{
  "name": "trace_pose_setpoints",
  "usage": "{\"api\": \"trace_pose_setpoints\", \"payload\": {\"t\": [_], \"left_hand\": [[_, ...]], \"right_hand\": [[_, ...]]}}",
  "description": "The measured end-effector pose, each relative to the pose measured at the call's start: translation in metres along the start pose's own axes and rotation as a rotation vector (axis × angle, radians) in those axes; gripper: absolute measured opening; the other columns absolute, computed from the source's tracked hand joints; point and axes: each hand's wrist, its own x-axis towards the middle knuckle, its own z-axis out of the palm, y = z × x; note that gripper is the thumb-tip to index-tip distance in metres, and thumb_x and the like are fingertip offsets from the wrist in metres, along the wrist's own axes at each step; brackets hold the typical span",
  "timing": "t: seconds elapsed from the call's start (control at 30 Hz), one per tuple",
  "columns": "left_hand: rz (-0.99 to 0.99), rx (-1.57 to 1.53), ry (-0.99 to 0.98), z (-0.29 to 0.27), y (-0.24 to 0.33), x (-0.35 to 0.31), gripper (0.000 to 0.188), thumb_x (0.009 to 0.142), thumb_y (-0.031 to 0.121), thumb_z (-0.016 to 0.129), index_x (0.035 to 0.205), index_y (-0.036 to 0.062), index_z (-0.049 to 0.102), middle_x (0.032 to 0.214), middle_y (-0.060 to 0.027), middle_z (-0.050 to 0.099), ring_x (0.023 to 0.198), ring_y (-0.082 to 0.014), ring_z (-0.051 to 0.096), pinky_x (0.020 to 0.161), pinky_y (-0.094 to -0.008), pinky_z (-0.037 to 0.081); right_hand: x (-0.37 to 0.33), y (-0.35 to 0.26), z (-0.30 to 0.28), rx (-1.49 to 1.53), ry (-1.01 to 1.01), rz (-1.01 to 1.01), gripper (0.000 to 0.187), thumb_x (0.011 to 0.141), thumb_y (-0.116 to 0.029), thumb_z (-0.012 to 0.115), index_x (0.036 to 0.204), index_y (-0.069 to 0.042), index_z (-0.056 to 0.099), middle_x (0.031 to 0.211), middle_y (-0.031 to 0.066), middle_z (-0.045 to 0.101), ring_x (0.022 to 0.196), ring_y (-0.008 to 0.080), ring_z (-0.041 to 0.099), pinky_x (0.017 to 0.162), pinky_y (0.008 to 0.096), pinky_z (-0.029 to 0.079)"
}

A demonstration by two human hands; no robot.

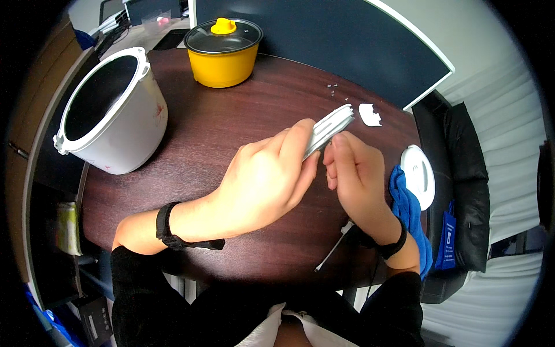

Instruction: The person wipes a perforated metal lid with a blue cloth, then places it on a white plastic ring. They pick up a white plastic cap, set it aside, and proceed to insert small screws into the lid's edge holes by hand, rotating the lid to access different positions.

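Note:
My left hand (266, 173) is closed around a white, ridged plastic part (330, 128), holding it tilted up above the table. Close by, my right hand (359, 173) has its fingers curled in, with thumb and forefinger at the part's lower edge. Whatever those fingertips may pinch is hidden. Beyond the hands lie a small white plastic cover (370, 115) with a notched edge and several tiny loose pieces (331, 87), perhaps screws. A screwdriver (334, 247) with a thin shaft rests near my right wrist.
A white rice cooker body (139, 127) leans at the left of the dark wooden table (191, 144). Behind stands a yellow pot (224, 66) with a glass lid. At the right edge are a white oval lid (417, 176) and a blue cloth (421, 234). A dark partition (324, 43) borders the back.

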Motion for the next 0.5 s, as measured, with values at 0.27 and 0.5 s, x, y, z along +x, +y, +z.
{"api": "trace_pose_setpoints", "payload": {"t": [0.27, 0.5], "left_hand": [[-0.007, -0.011, -0.005, 0.001, 0.0, 0.001, 0.036, 0.084, 0.005, 0.065, 0.116, -0.0035, 0.051, 0.08, -0.0208, 0.063, 0.068, -0.0358, 0.066, 0.058, -0.0404, 0.052], [-0.007, 0.004, -0.02, 0.001, -0.001, 0.0, 0.038, 0.084, 0.005, 0.065, 0.117, -0.0038, 0.05, 0.078, -0.0203, 0.063, 0.066, -0.0347, 0.065, 0.057, -0.0397, 0.052]], "right_hand": [[0.008, 0.002, -0.017, -0.551, -0.016, -0.442, 0.01, 0.089, -0.014, 0.059, 0.086, -0.005, 0.057, 0.072, 0.0109, 0.058, 0.062, 0.0314, 0.06, 0.055, 0.0397, 0.047], [0.007, 0.004, -0.017, -0.725, 0.035, -0.542, 0.009, 0.088, -0.015, 0.062, 0.087, -0.008, 0.057, 0.073, 0.0085, 0.057, 0.062, 0.0285, 0.061, 0.052, 0.0375, 0.048]]}}
